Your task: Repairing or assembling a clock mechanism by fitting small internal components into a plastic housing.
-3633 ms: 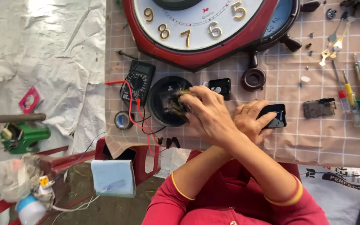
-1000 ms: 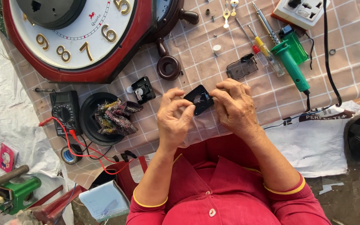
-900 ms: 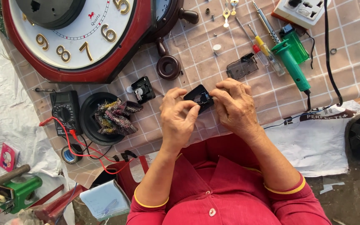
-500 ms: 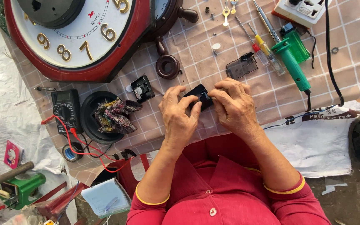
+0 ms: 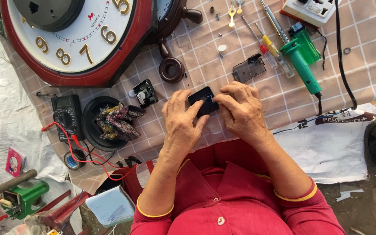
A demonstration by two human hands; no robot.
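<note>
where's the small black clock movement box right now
In the head view the small black clock movement box sits mid-frame, pinched between the left hand and right hand, just below the clear plastic cover.

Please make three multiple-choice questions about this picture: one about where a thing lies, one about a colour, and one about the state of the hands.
1. Where does the multimeter lie?
A. left of the black dish
B. beside the power strip
C. on the wall clock

2. What colour is the soldering iron?
A. red
B. green
C. white

3. How is the small black box held?
A. by the left hand alone
B. it lies untouched
C. between both hands, with the right hand

Key: 1 A, it lies left of the dish. 2 B, its handle is green. 3 C, fingers of both hands grip it.
</note>
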